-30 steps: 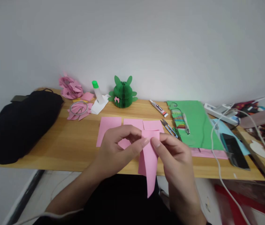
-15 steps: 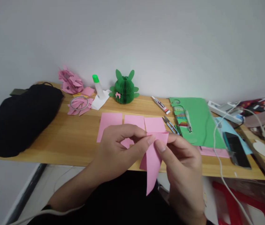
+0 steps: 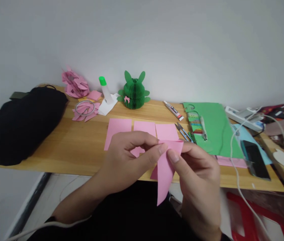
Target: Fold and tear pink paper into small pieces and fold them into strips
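Note:
A piece of pink paper [image 3: 165, 174], bent over along its top edge, is held up between my two hands above the front edge of the table. My left hand [image 3: 131, 160] pinches its upper left corner between thumb and fingers. With thumb in front and fingers behind, my right hand [image 3: 197, 180] grips the upper right part. The paper's lower end hangs down to a point. Behind the hands, pink paper squares [image 3: 120, 126] lie in a row on the wooden table [image 3: 81, 147], partly covered by my left hand. Small blue-handled snips [image 3: 183, 132] lie just beyond my right hand.
At the back stand a green honeycomb-paper figure [image 3: 134, 95] and a green-capped glue bottle [image 3: 106, 90]. Pink scraps [image 3: 75, 85] and a black bag [image 3: 23, 124] occupy the left. Rightward lie a glue tube [image 3: 173, 110], green sheet [image 3: 214, 127], phone [image 3: 255, 160] and white cable [image 3: 234, 167].
Both hands keep their pinch on the pink paper, which hangs much as before. The whole view has shifted slightly; nothing on the table has visibly moved.

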